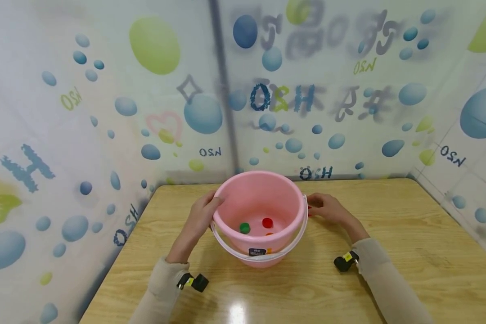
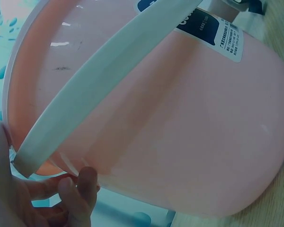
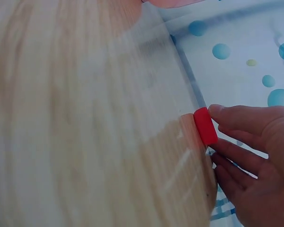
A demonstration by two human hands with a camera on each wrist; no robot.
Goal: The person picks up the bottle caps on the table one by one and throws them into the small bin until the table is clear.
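A pink bucket [image 1: 263, 193] stands upright on the wooden table with its white handle [image 1: 263, 258] hanging down over the front. At its left rim my left hand [image 1: 198, 216] grips the edge; the left wrist view has fingers [image 2: 87, 184] curled under the rim by the handle's end. Inside on the bottom lie a green cap [image 1: 245, 228] and a red cap [image 1: 267, 222], with an orange-red piece partly hidden by the front wall. Just right of the bucket, my right hand [image 1: 328, 209] pinches another red cap [image 3: 206, 126] between thumb and fingers, at the table surface.
The light wooden table [image 1: 389, 252] reaches back to a curtain [image 1: 328, 135] printed with blue and green drops, which also runs along both sides. A dark label [image 1: 257, 252] marks the bucket's front. Small black cameras [image 1: 344, 262] sit on both wrists.
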